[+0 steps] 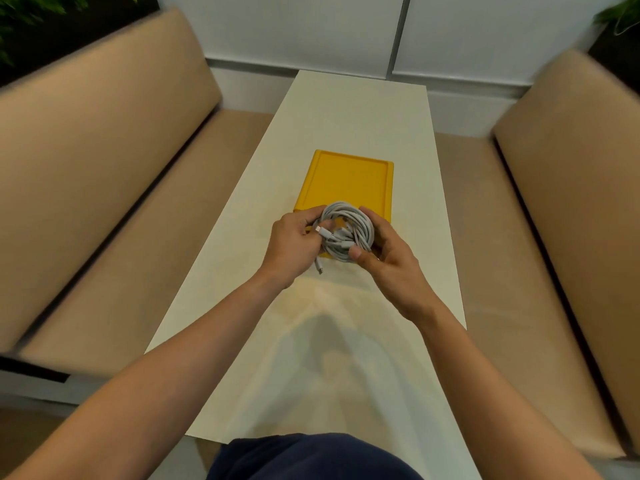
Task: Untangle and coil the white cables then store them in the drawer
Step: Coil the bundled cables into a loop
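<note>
A bundle of white cables (346, 230), looped into a rough coil with several plug ends sticking out, hangs in the air just above the near edge of a yellow drawer box (346, 178). My left hand (294, 244) grips the coil's left side, fingers curled round the strands, and one plug dangles below it. My right hand (388, 261) holds the right side, thumb pressed on the lower strands and fingers wrapped behind. The yellow box stands on the white table (363, 112); its front face is hidden by my hands.
The long white table runs away from me between two beige upholstered benches (104, 168) (571, 188). A white wall panel closes the far end. Dark planters with green leaves (27, 15) sit behind both backrests.
</note>
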The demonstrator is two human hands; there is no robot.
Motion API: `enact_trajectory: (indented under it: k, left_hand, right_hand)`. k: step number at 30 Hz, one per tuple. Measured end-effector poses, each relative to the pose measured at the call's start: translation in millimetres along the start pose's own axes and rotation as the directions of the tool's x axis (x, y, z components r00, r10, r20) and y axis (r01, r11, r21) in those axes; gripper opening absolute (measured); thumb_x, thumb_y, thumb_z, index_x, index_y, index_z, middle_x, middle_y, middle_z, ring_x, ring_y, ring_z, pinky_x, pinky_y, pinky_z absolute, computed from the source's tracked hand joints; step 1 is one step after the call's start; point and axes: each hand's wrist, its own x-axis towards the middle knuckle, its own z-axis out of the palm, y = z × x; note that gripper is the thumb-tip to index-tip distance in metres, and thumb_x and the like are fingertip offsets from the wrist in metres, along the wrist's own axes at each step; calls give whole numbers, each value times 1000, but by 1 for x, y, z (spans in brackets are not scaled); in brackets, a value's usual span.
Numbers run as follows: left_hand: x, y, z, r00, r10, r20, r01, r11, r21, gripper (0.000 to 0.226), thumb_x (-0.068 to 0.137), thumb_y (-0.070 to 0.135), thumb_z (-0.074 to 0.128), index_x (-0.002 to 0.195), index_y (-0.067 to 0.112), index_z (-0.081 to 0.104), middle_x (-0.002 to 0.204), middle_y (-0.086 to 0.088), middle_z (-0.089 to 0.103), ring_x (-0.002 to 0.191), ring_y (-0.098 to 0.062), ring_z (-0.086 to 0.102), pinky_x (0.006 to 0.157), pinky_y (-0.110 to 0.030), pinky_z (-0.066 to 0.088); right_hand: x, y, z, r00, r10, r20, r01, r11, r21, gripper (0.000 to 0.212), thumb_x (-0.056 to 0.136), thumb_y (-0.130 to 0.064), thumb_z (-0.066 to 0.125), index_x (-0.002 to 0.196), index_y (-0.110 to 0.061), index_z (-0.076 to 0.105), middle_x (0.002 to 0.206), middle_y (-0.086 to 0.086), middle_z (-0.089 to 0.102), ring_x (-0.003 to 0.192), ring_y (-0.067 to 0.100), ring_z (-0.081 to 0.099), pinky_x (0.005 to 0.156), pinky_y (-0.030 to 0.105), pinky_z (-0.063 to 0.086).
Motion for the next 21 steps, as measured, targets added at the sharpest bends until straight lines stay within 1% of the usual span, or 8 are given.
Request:
enact_trajectory:
  k: [2, 4, 6, 10, 13, 17, 19, 21]
  left_hand:
    - [-1, -1, 0, 999, -2, -32, 3, 1000, 20, 32, 93, 36, 61, 123, 38, 73, 113, 8, 76, 104, -16, 72, 86, -45, 63]
    - [-2, -1, 2, 999, -10, -41, 10, 1000, 8, 29, 93, 34, 62, 119, 40, 73, 110, 10, 77, 103, -15, 72, 87, -45, 62]
    - [-2, -1, 4, 999, -21, -37, 21, 1000, -17, 24, 95, 29, 65, 115, 39, 74, 107, 8, 77, 101, -17, 73, 86, -47, 62]
    - [-1, 0, 6, 998, -68, -9, 66, 990, -125, 21, 98, 18, 66, 108, 30, 79, 101, 0, 79, 96, -25, 75, 84, -52, 63]
    - [-2, 4, 8, 993, -118, -13, 113, 972, -206, 19, 99, 11, 65, 107, 22, 79, 98, -5, 80, 92, -26, 77, 83, -51, 63]
    - [0, 7, 12, 989, -139, -46, 129, 974, -188, 18, 98, 14, 66, 110, 17, 79, 97, -4, 80, 94, -27, 76, 81, -52, 63]
    - [1, 8, 13, 991, -128, -44, 120, 979, -163, 17, 98, 16, 66, 107, 19, 80, 95, -4, 80, 94, -29, 76, 81, -53, 63]
    - [1, 9, 13, 993, -112, -43, 105, 984, -147, 17, 97, 18, 66, 104, 22, 81, 93, -4, 80, 92, -29, 76, 81, -54, 63]
  right_hand:
    - [-1, -4, 4, 1000, -4, 27, 5, 999, -41, 78, 92, -18, 76, 157, -26, 34, 149, -10, 52, 132, 4, 54, 109, 35, 50]
    - [-1, -5, 8, 999, -32, -1, 32, 995, -96, 86, 85, -21, 84, 155, -27, 35, 144, -10, 55, 127, 4, 58, 102, 31, 54]
    - [0, -6, 11, 997, -50, -55, 45, 995, -94, 83, 82, -19, 86, 150, -29, 38, 136, -7, 62, 121, 7, 62, 99, 33, 56]
    - [0, -5, 11, 993, -42, -108, 44, 999, 22, 76, 86, -7, 81, 142, -31, 36, 117, -4, 74, 103, 16, 72, 94, 41, 59]
    - [-1, -3, 7, 996, -63, -57, 61, 997, -38, 82, 85, -12, 83, 146, -34, 34, 128, -6, 68, 114, 15, 68, 99, 44, 57]
    - [-5, 1, 8, 988, -150, -42, 143, 982, -123, 96, 78, -16, 89, 147, -45, 29, 147, -6, 51, 130, 12, 58, 105, 40, 54]
    - [-6, 3, 9, 974, -214, -68, 198, 961, -192, 88, 81, -16, 87, 144, -47, 35, 146, -12, 51, 128, 10, 58, 103, 41, 54]
    - [-3, 5, 11, 962, -253, -98, 217, 935, -281, 73, 83, -18, 85, 142, -37, 46, 140, -15, 56, 124, 5, 59, 102, 37, 54]
